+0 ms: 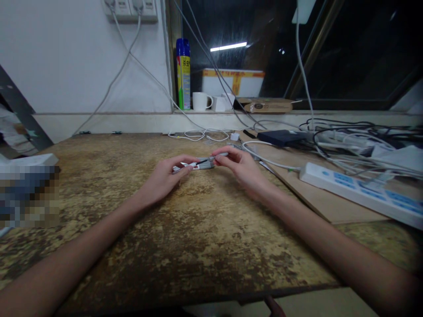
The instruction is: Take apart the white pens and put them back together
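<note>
Just beyond the middle of the table, both hands are pinched around the two ends of a slim pen-like object. My left hand point(176, 168) is closed on the pen point(201, 163), whose middle part is dark. In the fingers of my right hand point(233, 159) is a light grey piece point(223, 154) in line with the pen, which looks like its cap. Whether the two parts are joined or apart I cannot tell. Under the fingers a small bundle of grey-white pens point(206, 166) lies on the worn wooden table point(185, 237), partly hidden by the left hand.
To the right, a white power strip point(360, 189) lies on a brown board point(327, 207), with tangled cables point(343, 136) and a dark flat box point(280, 137) behind it. A spray can point(183, 75) and white mug point(200, 101) stand on the windowsill. A white cable point(191, 136) curls along the table's back.
</note>
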Available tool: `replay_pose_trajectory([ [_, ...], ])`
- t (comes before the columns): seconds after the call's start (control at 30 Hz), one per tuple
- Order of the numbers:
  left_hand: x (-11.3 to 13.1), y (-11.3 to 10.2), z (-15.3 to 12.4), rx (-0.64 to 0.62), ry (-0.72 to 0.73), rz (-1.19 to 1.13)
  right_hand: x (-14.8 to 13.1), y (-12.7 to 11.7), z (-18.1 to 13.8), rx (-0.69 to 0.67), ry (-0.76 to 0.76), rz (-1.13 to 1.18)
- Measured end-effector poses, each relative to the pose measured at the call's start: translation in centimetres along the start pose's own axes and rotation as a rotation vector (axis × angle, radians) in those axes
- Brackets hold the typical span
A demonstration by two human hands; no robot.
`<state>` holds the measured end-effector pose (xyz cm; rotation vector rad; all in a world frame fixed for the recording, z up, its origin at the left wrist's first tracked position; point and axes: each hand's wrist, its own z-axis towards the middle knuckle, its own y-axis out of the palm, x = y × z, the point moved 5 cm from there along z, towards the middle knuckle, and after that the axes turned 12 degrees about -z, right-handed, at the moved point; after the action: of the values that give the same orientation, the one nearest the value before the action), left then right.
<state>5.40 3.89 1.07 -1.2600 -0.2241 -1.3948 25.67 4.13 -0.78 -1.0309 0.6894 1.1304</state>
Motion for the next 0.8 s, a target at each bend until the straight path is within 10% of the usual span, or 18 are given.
replay_pose_trajectory([
  [0.37, -0.2, -0.7, 0.1, 0.04, -0.029, 0.052, 0.8, -1.6, 0.5, 0.11, 0.026, 0.008],
  [0.8, 0.5, -0.2, 0.0, -0.022, 0.056, 0.029, -0.1, 1.7, -0.6, -0.219, -0.078, -0.158],
])
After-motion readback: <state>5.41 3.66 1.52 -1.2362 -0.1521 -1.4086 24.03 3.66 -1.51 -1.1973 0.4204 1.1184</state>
